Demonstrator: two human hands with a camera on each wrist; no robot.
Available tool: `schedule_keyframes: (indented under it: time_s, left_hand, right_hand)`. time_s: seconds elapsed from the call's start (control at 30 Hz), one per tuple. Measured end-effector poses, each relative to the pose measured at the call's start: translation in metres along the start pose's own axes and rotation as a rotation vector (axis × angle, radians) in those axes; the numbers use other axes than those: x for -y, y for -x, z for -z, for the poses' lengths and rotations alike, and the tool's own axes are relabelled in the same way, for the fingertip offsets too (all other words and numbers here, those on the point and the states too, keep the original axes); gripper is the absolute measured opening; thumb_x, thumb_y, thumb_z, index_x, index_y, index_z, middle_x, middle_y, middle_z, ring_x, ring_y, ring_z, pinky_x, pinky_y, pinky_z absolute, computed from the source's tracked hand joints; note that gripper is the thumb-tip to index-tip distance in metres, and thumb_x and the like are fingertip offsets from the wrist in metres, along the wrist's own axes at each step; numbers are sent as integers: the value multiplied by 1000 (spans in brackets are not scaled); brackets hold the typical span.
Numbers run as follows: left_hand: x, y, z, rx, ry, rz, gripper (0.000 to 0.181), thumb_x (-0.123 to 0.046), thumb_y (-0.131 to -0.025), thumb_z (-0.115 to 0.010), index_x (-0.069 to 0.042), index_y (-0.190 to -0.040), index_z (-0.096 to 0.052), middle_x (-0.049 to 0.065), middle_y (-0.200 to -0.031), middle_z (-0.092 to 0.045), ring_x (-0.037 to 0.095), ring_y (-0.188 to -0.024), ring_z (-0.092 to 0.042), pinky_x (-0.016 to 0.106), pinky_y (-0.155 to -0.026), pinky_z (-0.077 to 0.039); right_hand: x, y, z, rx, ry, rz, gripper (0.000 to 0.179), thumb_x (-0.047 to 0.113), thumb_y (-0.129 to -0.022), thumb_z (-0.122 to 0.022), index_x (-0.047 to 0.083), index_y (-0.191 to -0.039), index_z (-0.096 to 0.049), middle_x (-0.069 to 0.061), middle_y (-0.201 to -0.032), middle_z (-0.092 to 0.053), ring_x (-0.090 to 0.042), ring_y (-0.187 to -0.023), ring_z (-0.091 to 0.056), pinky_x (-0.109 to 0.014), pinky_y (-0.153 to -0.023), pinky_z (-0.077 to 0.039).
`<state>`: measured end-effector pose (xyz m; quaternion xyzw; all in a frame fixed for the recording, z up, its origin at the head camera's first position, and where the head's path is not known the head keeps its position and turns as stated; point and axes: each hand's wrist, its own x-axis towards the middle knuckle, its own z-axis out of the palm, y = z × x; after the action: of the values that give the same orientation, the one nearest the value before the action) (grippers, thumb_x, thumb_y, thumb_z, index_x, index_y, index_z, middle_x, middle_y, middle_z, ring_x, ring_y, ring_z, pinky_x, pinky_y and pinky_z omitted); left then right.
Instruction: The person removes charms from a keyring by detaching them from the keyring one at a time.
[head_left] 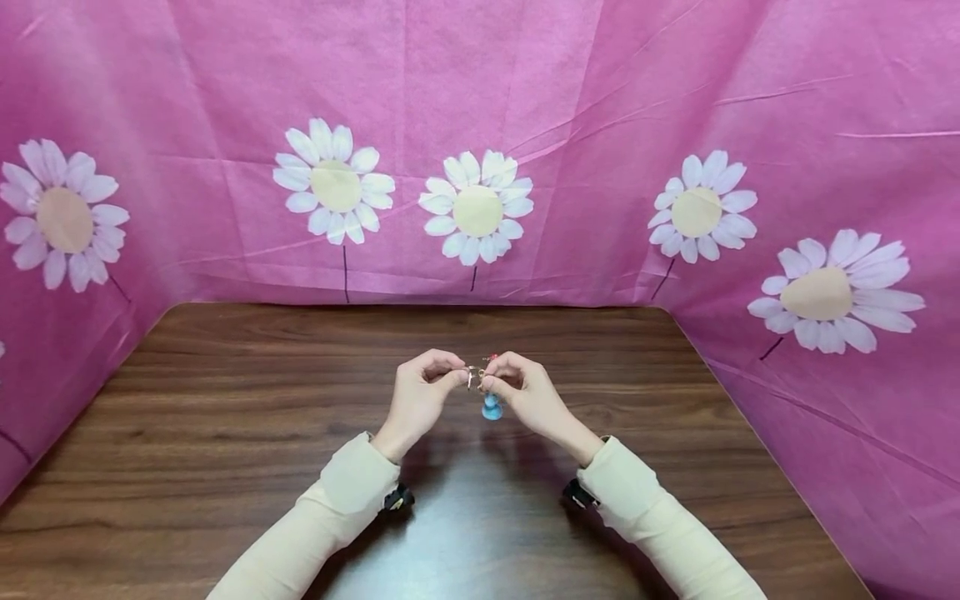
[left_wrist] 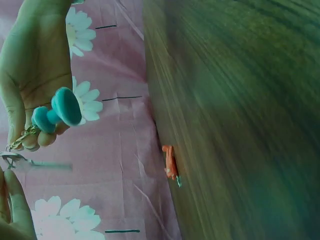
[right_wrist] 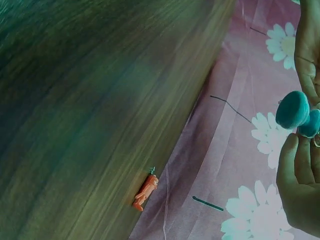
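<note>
Both hands are raised over the middle of the table, fingertips close together. My left hand (head_left: 420,398) pinches a metal ring (head_left: 472,377) between thumb and fingers. My right hand (head_left: 529,395) pinches the keychain's short gold chain (left_wrist: 25,136) beside that ring. A blue spool-shaped charm (head_left: 492,407) with a wide rounded end hangs below the right fingers. In the left wrist view, a thin blurred piece (left_wrist: 50,165) sticks out by the ring; its kind is unclear. The fingertips partly hide how ring and chain join.
A small orange figure (left_wrist: 170,162) with a green tuft, like a toy carrot, lies on the wooden table (head_left: 225,433) near its far edge. In the head view the right hand mostly hides it. Pink cloth (head_left: 570,75) with printed daisies surrounds the table.
</note>
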<state>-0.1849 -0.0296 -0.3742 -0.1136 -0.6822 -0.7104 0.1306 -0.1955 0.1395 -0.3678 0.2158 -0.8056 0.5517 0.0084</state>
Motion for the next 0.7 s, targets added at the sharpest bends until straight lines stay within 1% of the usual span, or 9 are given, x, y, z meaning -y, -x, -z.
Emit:
schedule_keyframes:
  time_s: [0.03,0.07,0.17,0.27,0.37,0.47,0.53,0.7]
  left_hand:
    - [-1,0,0,-5,8,5,12,6,-75,-69,8,-85,-63,3,-72,-66,2,-67,-59,19,-65,-52]
    - [-2,0,0,-5,13,8,12,6,-75,-69,9,-85,-63,4,-73,-66,2,-66,-60,19,-65,-52]
    - [-3,0,0,9,11,12,12,6,-75,-68,9,-86,-63,11,-75,-67,3,-67,-60,20,-65,-53]
    - [-3,0,0,28,-10,15,12,4,-76,-68,9,-87,-63,19,-79,-66,3,-67,-60,19,-66,-52]
    - [-4,1,1,48,-30,13,13,2,-76,-69,8,-87,-64,23,-80,-65,3,-68,-60,18,-66,-50]
    - [-5,2,0,60,-39,20,14,1,-77,-69,8,-88,-64,24,-82,-66,2,-69,-59,16,-67,-49]
    - [-7,3,0,68,-32,26,14,2,-77,-69,9,-88,-64,25,-82,-65,1,-69,-59,15,-67,-48]
    - [-23,7,-1,66,-5,6,12,8,-77,-66,12,-87,-62,29,-82,-64,1,-68,-59,16,-66,-49]
  right_hand:
    - [0,0,0,9,-2,-1,16,11,-85,-63,-3,-89,-56,-18,-79,-66,-7,-66,-58,-22,-64,-48]
    - [0,-1,0,16,-4,-8,17,11,-86,-62,-4,-89,-56,-18,-80,-66,-7,-66,-58,-22,-65,-48]
    - [0,0,0,32,8,-20,13,8,-86,-61,-3,-90,-56,-18,-83,-67,-8,-67,-59,-22,-65,-49]
    - [0,0,1,35,24,-31,10,6,-86,-61,-1,-92,-58,-18,-87,-68,-8,-73,-61,-22,-69,-50]
    - [-1,0,1,31,16,-35,13,6,-84,-63,0,-95,-60,-17,-92,-67,-10,-79,-63,-24,-72,-52]
    - [1,1,0,29,1,-39,17,8,-82,-67,0,-96,-62,-15,-94,-65,-11,-82,-63,-25,-72,-53]
    - [3,1,-1,23,-1,-46,17,9,-80,-69,1,-94,-63,-13,-93,-65,-10,-81,-62,-24,-71,-53]
    - [19,5,-1,-15,-4,-49,13,5,-80,-68,-3,-88,-63,-16,-86,-65,-5,-74,-60,-21,-70,-49]
